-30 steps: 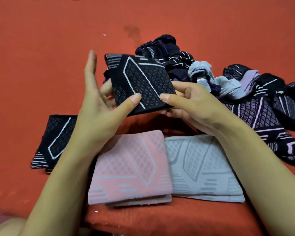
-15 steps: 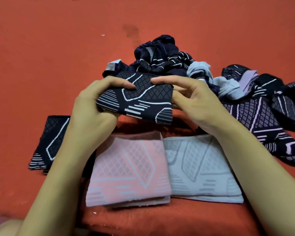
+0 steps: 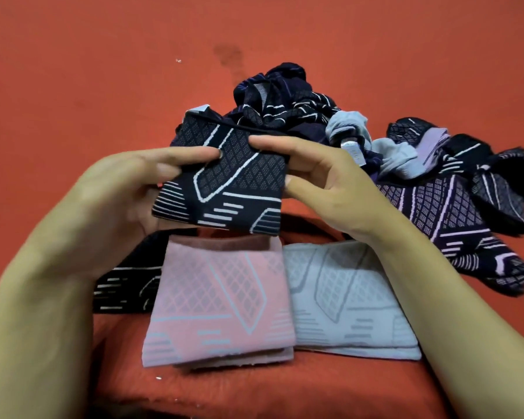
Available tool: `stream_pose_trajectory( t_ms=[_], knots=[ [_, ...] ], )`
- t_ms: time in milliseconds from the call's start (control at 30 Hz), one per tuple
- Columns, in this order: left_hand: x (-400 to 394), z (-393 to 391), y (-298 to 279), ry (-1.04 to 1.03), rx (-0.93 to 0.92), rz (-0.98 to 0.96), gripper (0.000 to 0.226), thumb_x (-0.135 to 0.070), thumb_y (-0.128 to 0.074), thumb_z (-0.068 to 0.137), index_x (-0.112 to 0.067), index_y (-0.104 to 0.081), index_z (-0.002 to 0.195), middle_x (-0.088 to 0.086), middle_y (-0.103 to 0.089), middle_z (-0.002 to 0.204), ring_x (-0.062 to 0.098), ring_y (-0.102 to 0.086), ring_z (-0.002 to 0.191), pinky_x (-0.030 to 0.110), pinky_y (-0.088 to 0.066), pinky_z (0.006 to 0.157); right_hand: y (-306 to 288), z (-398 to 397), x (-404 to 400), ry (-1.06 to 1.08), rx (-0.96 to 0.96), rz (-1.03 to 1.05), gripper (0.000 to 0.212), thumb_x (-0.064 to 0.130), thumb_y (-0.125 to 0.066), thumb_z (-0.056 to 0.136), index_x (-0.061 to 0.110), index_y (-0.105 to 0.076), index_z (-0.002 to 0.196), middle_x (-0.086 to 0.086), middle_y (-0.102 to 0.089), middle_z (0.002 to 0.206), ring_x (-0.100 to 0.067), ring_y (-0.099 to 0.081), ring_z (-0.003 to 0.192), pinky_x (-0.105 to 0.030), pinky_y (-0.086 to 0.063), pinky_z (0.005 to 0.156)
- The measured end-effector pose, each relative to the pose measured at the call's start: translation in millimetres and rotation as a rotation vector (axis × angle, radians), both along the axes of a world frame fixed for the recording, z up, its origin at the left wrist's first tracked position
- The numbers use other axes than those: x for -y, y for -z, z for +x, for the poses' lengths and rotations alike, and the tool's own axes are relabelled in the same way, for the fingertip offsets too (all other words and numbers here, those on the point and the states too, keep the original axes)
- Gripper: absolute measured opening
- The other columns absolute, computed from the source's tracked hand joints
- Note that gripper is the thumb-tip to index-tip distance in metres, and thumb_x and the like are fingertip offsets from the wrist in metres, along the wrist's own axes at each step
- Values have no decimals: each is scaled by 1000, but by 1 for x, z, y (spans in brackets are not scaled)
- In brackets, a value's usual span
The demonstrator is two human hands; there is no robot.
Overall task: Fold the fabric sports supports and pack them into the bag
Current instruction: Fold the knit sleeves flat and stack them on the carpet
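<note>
The left hand [image 3: 127, 189] and right hand [image 3: 324, 179] are pinching the dark folded support [image 3: 230, 179] by its left and right edges, forefingers lying across its face. It is hanging above the pink support [image 3: 221, 300] and grey support [image 3: 345, 297], both resting near on the red surface [image 3: 73, 71].

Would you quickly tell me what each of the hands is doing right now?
Left hand: grips the dark support at its left side.
Right hand: pinches its right side.

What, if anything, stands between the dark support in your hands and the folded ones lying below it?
Nothing visible: the dark support, held by the left hand and right hand, hangs just above the pink support, with only open air between them.
</note>
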State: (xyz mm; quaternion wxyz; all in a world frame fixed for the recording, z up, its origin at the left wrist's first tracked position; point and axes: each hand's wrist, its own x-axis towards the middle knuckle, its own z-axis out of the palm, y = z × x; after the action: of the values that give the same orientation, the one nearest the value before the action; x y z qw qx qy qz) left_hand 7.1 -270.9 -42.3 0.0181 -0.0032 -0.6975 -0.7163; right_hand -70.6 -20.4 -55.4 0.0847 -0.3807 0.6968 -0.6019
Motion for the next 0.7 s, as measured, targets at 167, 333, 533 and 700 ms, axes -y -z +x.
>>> stream_pose_trajectory(
  t_ms=[167, 333, 533, 700],
  knots=[
    [4, -2, 7, -123, -96, -123, 22, -14, -68, 92, -19, -81, 109, 13, -80, 106, 25, -76, 90, 30, -63, 80, 4, 1, -1, 47, 104, 109, 53, -12, -47, 103, 14, -51, 149, -11, -70, 130, -29, -71, 114, -38, -56, 100],
    [82, 8, 6, -94, -48, -349, 40, -28, -69, 95, -32, -69, 135, 3, -74, 128, 26, -73, 111, 46, -61, 93, 9, -7, -6, 113, 122, 125, 49, -9, -47, 104, 21, -58, 142, -4, -74, 123, -26, -74, 102, -38, -58, 93],
    [128, 30, 14, -67, 55, -571, 46, -26, -66, 101, -39, -58, 145, -6, -67, 140, 27, -65, 129, 63, -50, 106, 14, -10, -3, 122, 138, 151, 45, -8, -48, 104, 20, -63, 135, -6, -75, 119, -24, -75, 96, -32, -59, 88],
    [123, 50, 18, -47, 70, -578, 55, -22, -74, 91, -41, -61, 141, -10, -68, 138, 23, -66, 128, 57, -50, 108, 18, -13, -3, 141, 121, 204, 42, -7, -50, 103, 20, -65, 132, -4, -77, 115, -22, -76, 94, -30, -60, 86]
  ],
)
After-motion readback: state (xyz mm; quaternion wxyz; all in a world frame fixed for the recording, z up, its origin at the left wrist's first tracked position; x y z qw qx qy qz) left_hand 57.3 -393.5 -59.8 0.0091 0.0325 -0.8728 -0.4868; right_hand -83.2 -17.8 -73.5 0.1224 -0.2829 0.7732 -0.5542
